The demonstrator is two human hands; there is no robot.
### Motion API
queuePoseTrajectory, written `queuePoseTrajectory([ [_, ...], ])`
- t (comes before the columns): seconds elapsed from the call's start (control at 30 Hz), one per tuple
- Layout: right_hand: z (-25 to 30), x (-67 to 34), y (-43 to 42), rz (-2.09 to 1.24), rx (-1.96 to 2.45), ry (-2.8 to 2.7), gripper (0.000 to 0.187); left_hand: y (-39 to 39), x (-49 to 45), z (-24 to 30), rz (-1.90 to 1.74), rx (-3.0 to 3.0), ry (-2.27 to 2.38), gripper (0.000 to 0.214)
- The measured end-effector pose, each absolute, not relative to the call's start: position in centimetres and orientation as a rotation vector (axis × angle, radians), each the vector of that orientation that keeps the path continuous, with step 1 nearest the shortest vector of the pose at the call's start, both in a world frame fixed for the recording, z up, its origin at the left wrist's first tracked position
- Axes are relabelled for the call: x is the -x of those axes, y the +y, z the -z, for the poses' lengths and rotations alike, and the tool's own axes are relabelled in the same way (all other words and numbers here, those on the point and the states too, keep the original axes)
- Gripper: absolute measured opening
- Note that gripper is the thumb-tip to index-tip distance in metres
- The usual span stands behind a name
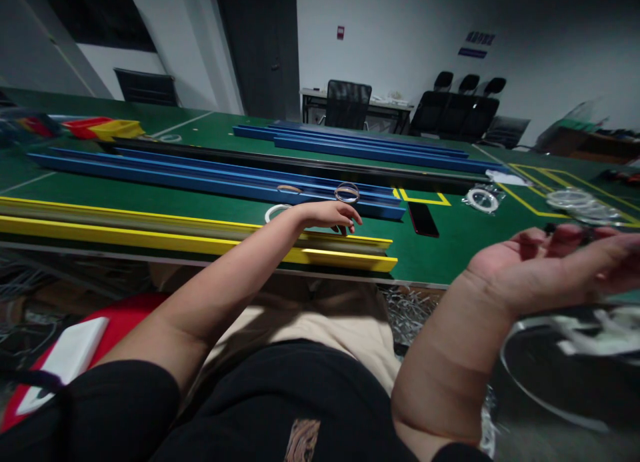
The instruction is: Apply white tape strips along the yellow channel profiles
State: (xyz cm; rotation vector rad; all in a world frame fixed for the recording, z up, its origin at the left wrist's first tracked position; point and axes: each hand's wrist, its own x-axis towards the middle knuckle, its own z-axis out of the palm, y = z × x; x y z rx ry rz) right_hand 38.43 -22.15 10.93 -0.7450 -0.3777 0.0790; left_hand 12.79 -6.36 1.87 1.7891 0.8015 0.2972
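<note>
My left hand (329,215) hangs over the near end of a yellow channel-shaped rail (350,258), its fingers loosely bent and apart, holding nothing. Whether it touches the rail I cannot tell. Just behind it, a thin brownish ring (347,185) lies on the blue rails (200,182), and a white ring (270,213) is partly covered by my wrist. On the far right, my right hand (545,269) is raised with its fingers curled together. Small dark bits show between those fingers, too unclear to name.
A dark phone (423,220) lies on the green table (450,259), beside a plastic-wrapped white roll (483,200). More wrapped rolls (583,205) sit inside yellow tape marks. A long black rail (300,162) and more blue rails (370,142) lie behind. Red and yellow bins (117,129) stand left.
</note>
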Motion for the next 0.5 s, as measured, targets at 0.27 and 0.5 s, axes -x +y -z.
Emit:
queuePoseTrajectory([
  [0.27, -9.7, -40.2, -20.7, -0.22, 0.256, -0.398, 0.05, -6.4, -12.7, -1.7, -0.294, -1.794, 0.801, 0.041],
  [0.5, -9.2, -40.2, -20.7, -0.298, 0.368, -0.522, 0.042, -6.8, -13.2, -3.1, -0.618, -1.813, 0.751, 0.032],
])
